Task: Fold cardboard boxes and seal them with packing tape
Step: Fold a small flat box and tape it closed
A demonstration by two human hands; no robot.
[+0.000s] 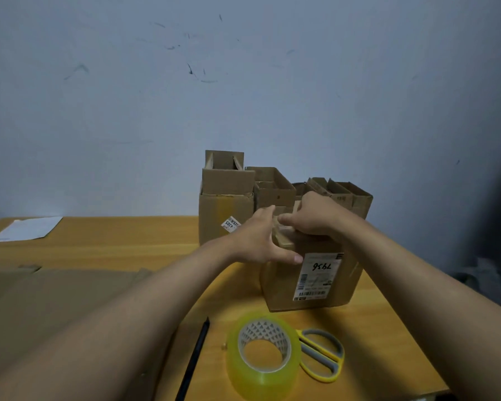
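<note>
At the far left of the wooden table (pixel 104 250) a white sheet of paper (pixel 26 228) lies flat near the wall, and nearer the person a large flattened piece of cardboard (pixel 55 296) covers the left part of the tabletop. Toward the middle, against the wall, stands a tall open box (pixel 226 209) with its flaps up and a small white label low on its front; what it holds cannot be seen. Just to its right a cluster of smaller open boxes (pixel 275 186) runs along the back, their insides in shadow. In front of them sits the small cardboard box (pixel 310 279) being worked on, a white shipping label marked with handwritten digits on its near face. On the near table a black pen (pixel 195 357) lies at an angle, then a roll of yellowish clear packing tape (pixel 262 353) stands on its side, touching yellow and grey scissors (pixel 321 354) just to its right. The left hand (pixel 258 241) lies against the small box's upper left corner, fingers straight and spread, thumb reaching across the near face to the label's edge. The right hand (pixel 313 215) presses on the box's top, fingers curled over the flaps.
</note>
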